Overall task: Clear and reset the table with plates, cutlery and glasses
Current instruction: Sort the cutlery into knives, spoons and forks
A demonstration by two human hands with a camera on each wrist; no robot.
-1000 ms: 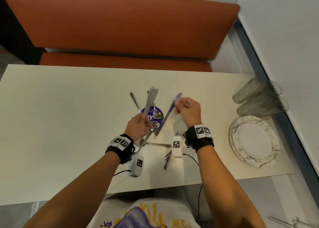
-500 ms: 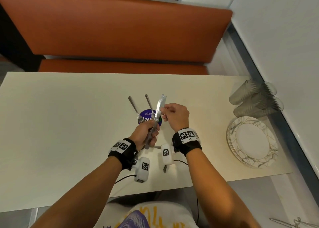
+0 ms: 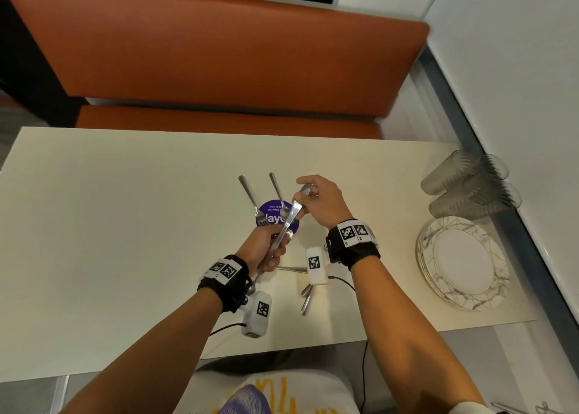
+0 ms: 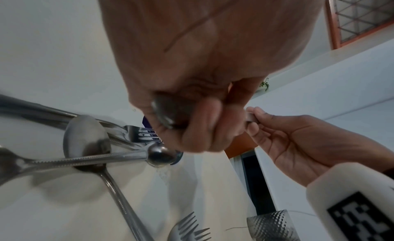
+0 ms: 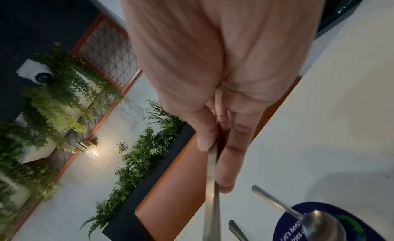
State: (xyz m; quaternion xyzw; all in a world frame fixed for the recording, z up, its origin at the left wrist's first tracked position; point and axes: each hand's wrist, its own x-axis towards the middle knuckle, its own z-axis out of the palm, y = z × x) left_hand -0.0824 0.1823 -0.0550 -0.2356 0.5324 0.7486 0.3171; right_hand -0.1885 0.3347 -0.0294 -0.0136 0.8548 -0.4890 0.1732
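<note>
Since a moment ago the right hand (image 3: 319, 199) has drifted up and to the right, so the knives (image 3: 289, 222) now slant from the left fist toward it instead of standing nearly upright between the two hands. Thumb and forefinger of that right hand are pinched on the blade tips; the right wrist view shows the thin metal edges squeezed between them, though how many blades there are I cannot tell. The left hand (image 3: 264, 249) is curled tight round the handles, and most of the handles are buried inside the fist; from the left wrist view only a rounded metal end (image 4: 168, 112) peeks out under the fingers.

On the cream table (image 3: 125, 225) a fork (image 3: 250, 199) and a spoon (image 3: 279, 194) lie with their heads on a round purple sticker (image 3: 271, 213), whose print is half covered by the cutlery and the hands. More cutlery lies near the table's front edge (image 3: 307, 297), partly hidden behind the white wrist camera, so its kind is hard to read from above; the left wrist view shows fork tines and a spoon bowl there. At the right end sit a stack of marbled plates (image 3: 463, 263) and, just beyond them, several glasses (image 3: 470, 185) lying on their sides, blurred.
</note>
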